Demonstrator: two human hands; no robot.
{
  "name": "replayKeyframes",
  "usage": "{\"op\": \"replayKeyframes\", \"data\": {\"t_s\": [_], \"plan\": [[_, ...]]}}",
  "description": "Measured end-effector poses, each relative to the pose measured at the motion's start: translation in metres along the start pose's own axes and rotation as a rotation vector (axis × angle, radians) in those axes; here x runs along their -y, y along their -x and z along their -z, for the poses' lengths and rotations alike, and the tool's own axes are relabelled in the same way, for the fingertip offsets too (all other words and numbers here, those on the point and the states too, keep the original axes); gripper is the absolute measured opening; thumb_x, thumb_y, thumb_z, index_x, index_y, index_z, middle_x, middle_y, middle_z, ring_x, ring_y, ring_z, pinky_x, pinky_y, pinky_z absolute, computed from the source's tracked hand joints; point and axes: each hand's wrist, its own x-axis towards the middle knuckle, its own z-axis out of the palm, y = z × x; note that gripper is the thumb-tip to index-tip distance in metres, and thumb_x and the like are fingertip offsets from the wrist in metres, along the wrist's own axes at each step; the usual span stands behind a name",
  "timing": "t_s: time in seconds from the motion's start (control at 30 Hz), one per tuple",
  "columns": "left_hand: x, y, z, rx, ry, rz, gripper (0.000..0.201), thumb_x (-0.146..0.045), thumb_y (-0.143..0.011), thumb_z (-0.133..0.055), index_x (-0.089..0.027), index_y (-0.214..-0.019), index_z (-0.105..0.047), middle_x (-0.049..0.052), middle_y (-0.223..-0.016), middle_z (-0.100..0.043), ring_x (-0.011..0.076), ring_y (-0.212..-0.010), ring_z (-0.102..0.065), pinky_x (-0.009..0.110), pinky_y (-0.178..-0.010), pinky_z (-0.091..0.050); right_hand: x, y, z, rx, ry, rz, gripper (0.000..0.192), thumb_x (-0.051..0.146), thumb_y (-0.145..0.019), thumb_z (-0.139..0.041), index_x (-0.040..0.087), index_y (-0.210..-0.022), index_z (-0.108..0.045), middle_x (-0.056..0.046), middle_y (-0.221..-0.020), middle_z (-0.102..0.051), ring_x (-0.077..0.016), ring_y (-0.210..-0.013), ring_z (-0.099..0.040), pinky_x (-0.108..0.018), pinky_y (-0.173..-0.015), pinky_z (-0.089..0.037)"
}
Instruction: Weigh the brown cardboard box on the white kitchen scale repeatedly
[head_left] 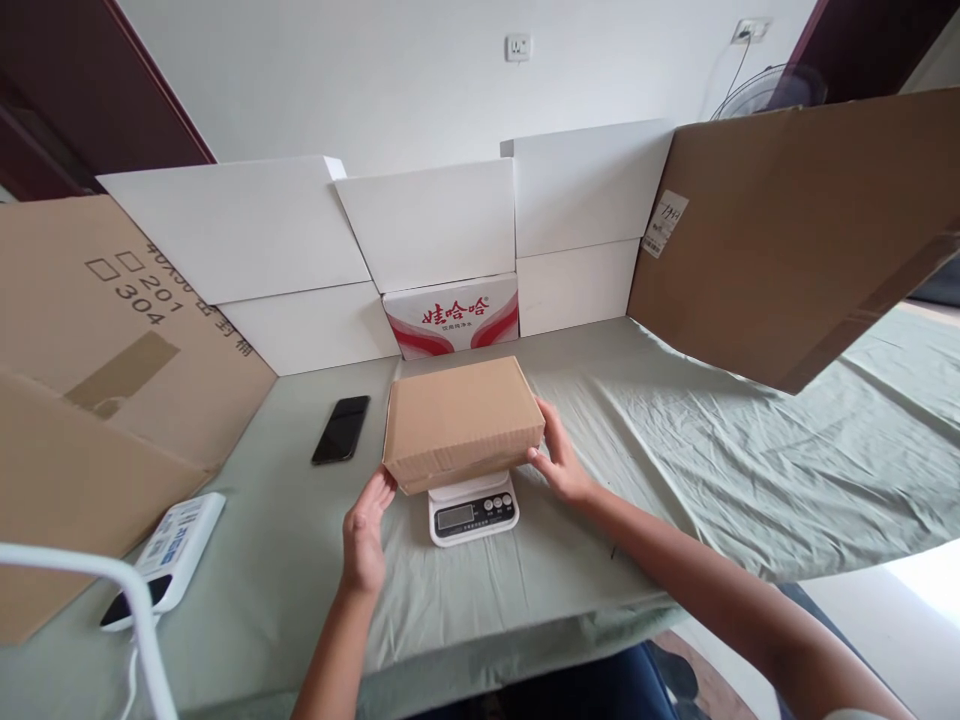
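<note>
Green-clothed desk [675, 450] | closed brown cardboard box [461, 415] on small white digital scale [472, 507] | left hand [365, 535], right hand [559, 462] fingers spread flat against box ends | likely light, rigid; grip opposite ends

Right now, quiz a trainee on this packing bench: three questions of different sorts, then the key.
1. True or false: the brown cardboard box sits on the white scale.
2. What lies flat on the green cloth left of the box? A) a black phone B) scissors C) a tape roll
3. Fill in: the left hand touches the box's near-left corner, while the right hand holds its ______ side.

Key: 1 true; 2 A, the black phone; 3 right.
</note>
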Motion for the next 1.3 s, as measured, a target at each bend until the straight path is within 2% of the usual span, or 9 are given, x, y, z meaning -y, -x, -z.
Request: {"op": "replayKeyframes", "data": {"t_s": [0.1, 0.23, 0.3, 0.4, 0.53, 0.67, 0.93, 1.13, 1.3], "plan": [[-0.022, -0.013, -0.016, 0.032, 0.015, -0.018, 0.084, -0.082, -0.079, -0.047, -0.018, -0.128, -0.070, 0.020, -0.138, -0.065, 0.0401, -0.135, -0.055, 0.058, -0.113, -0.039, 0.004, -0.016, 0.000, -0.043, -0.034, 0.021, 0.078, 0.066, -0.092, -0.054, 0.032, -0.156, -0.025, -0.011, -0.159, -0.036, -0.0333, -0.148, -0.037, -0.054, -0.120, -0.038], [-0.044, -0.050, -0.049, 0.051, 0.028, -0.088, 0.087, -0.083, -0.084, -0.038, -0.021, -0.138, -0.063, 0.018, -0.148, -0.056, 0.0356, -0.142, -0.048, 0.052, -0.117, -0.035, 0.002, -0.053, -0.004, -0.133, -0.050, 0.060, 0.083, 0.067, -0.090, -0.057, 0.029, -0.156, -0.025, -0.012, -0.162, -0.035, -0.0314, -0.150, -0.035, -0.050, -0.122, -0.036], [-0.037, -0.072, -0.063, 0.076, 0.059, -0.109, 0.086, -0.083, -0.084, -0.039, -0.021, -0.139, -0.060, 0.019, -0.151, -0.054, 0.0335, -0.144, -0.046, 0.049, -0.118, -0.034, -0.006, -0.070, -0.010, -0.166, -0.060, 0.065, 0.085, 0.068, -0.089, -0.056, 0.026, -0.156, -0.025, -0.012, -0.162, -0.035, -0.0301, -0.150, -0.035, -0.048, -0.124, -0.034], [-0.009, -0.098, -0.074, 0.017, 0.086, -0.055, 0.087, -0.083, -0.079, -0.047, -0.019, -0.136, -0.061, 0.022, -0.150, -0.053, 0.0333, -0.144, -0.047, 0.048, -0.116, -0.037, -0.027, -0.085, -0.022, -0.207, -0.089, 0.023, 0.088, 0.071, -0.087, -0.057, 0.024, -0.154, -0.027, -0.014, -0.161, -0.035, -0.0300, -0.150, -0.035, -0.050, -0.125, -0.031], [0.029, -0.112, -0.072, -0.025, 0.093, 0.013, 0.086, -0.083, -0.078, -0.048, -0.018, -0.131, -0.062, 0.025, -0.147, -0.055, 0.0327, -0.143, -0.048, 0.048, -0.115, -0.037, -0.052, -0.086, -0.033, -0.210, -0.133, -0.059, 0.092, 0.070, -0.081, -0.064, 0.021, -0.152, -0.030, -0.015, -0.160, -0.037, -0.0322, -0.149, -0.034, -0.052, -0.126, -0.026], [0.046, -0.115, -0.068, -0.026, 0.132, 0.046, 0.082, -0.082, -0.079, -0.050, -0.019, -0.130, -0.062, 0.023, -0.150, -0.053, 0.0309, -0.142, -0.049, 0.046, -0.116, -0.037, -0.057, -0.085, -0.034, -0.179, -0.186, -0.104, 0.087, 0.061, -0.080, -0.067, 0.022, -0.150, -0.033, -0.013, -0.159, -0.039, -0.0312, -0.148, -0.037, -0.050, -0.125, -0.028], [0.054, -0.115, -0.063, -0.105, 0.113, 0.122, 0.076, -0.078, -0.084, -0.046, -0.019, -0.128, -0.062, 0.023, -0.148, -0.055, 0.0308, -0.140, -0.051, 0.046, -0.114, -0.039, -0.058, -0.088, -0.034, -0.096, -0.275, -0.184, 0.075, 0.040, -0.080, -0.066, 0.024, -0.147, -0.037, -0.011, -0.158, -0.041, -0.0296, -0.147, -0.038, -0.050, -0.121, -0.036], [0.053, -0.115, -0.062, -0.125, 0.113, 0.127, 0.077, -0.077, -0.087, -0.042, -0.018, -0.132, -0.061, 0.022, -0.150, -0.053, 0.0289, -0.141, -0.050, 0.042, -0.115, -0.038, -0.064, -0.092, -0.033, -0.058, -0.361, -0.224, 0.072, 0.034, -0.079, -0.064, 0.026, -0.146, -0.037, -0.008, -0.155, -0.046, -0.0281, -0.146, -0.039, -0.050, -0.123, -0.031], [0.049, -0.115, -0.064, -0.134, 0.115, 0.137, 0.072, -0.071, -0.090, -0.042, -0.018, -0.134, -0.061, 0.021, -0.150, -0.054, 0.0274, -0.141, -0.050, 0.041, -0.115, -0.038, -0.067, -0.092, -0.033, -0.050, -0.412, -0.269, 0.076, 0.032, -0.077, -0.065, 0.028, -0.147, -0.035, -0.008, -0.159, -0.042, -0.0288, -0.149, -0.037, -0.052, -0.125, -0.027]]}}
